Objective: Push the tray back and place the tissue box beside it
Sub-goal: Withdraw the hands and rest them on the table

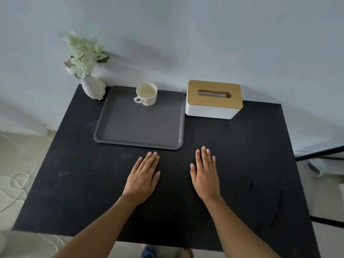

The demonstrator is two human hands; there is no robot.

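A dark grey tray (137,131) lies at the back of the black table (74,183), near the wall. A cream cup (146,94) stands on its far part. Just right of the tray sits the white tissue box (213,100) with a wooden lid, close to the tray's right rim. My left hand (143,178) rests flat on the table a little in front of the tray's near edge, holding nothing. My right hand (204,174) lies flat beside it, to the right, also holding nothing, fingers slightly apart.
A white vase with pale flowers (93,89) stands at the table's back left corner, next to the tray. The wall runs directly behind the table. A white cable (20,180) lies on the floor at left. A black metal frame (320,153) stands at right.
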